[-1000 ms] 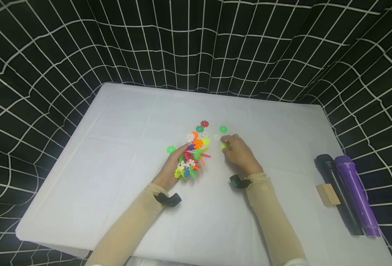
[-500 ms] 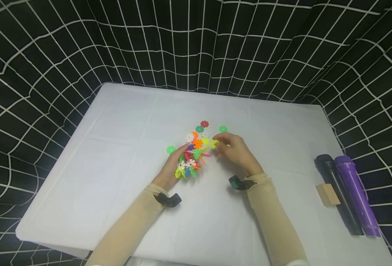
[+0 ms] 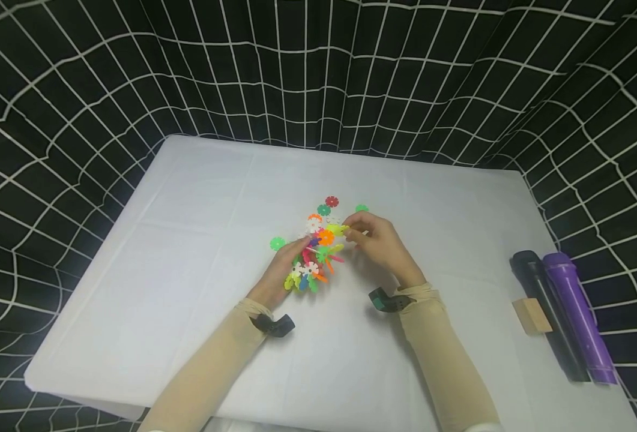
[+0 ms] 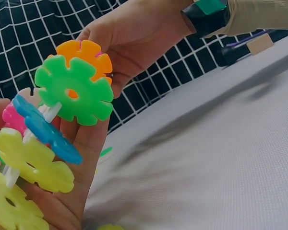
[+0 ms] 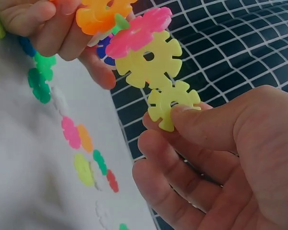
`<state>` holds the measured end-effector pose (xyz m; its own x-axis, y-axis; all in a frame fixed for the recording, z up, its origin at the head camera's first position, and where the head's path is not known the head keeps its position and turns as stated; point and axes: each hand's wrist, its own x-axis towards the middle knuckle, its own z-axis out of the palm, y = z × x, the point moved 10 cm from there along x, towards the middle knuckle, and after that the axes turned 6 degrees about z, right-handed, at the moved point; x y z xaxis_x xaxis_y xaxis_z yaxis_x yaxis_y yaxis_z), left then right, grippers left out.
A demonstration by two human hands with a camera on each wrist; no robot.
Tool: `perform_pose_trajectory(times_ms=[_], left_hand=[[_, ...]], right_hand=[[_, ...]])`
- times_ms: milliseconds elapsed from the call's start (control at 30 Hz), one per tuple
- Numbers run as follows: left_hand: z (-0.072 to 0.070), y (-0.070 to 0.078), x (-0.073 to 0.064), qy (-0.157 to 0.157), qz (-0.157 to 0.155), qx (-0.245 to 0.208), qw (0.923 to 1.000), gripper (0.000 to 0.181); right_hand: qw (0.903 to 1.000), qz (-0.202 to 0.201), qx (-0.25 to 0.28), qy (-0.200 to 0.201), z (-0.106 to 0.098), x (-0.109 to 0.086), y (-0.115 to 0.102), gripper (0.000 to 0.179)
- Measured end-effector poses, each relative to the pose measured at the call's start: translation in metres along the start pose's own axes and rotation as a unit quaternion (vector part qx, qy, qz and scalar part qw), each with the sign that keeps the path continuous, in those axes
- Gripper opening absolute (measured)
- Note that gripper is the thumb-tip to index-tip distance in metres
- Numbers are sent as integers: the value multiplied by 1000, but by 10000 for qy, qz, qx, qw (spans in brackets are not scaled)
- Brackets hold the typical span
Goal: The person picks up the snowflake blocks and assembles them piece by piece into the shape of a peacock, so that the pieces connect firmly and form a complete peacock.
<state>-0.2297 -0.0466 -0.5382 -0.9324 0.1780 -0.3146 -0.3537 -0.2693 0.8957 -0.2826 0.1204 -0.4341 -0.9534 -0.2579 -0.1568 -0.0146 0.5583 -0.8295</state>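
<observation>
Disc cluster [image 3: 322, 255] held over mid-counter [image 3: 199, 240]: L hand [image 3: 278, 271], fingers curled round it. R hand [image 3: 379, 241], thumb + index pinching yellow disc [image 5: 162, 104] at cluster edge; can't tell if slotted. Step prob. = joining; next needs slots aligned, firm push. Vs 1s ago: yellow disc was apart, nr counter.

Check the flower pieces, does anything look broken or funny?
Nothing looks broken or spilled. The yellow disc in the right fingers has notches in its edge, but so does the green disc in the left wrist view, so they seem deliberate.
</observation>
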Motion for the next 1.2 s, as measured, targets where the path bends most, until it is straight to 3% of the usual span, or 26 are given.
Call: perform_pose_trajectory(times_ms=[267,467,700,1000,1200], left_hand=[[1,-1,1,-117,7,173,9998,80],[2,-1,3,-187,115,373,9991,81],[2,3,4,-257,208,302,9990,70],[-1,-3,2,-128,-15,400,9991,80],[3,-3,1,-162,-85,-161,9997,73]], right_hand=[[9998,-166,-105,-51,4,-2,-5,14],[9995,-239,-173,122,4,-2,-6,11],[9990,-344,-13,276,8,-2,-9,9],[9992,-230,199,275,12,0,-4,12],[9995,-233,141,162,12,3,-1,18]])
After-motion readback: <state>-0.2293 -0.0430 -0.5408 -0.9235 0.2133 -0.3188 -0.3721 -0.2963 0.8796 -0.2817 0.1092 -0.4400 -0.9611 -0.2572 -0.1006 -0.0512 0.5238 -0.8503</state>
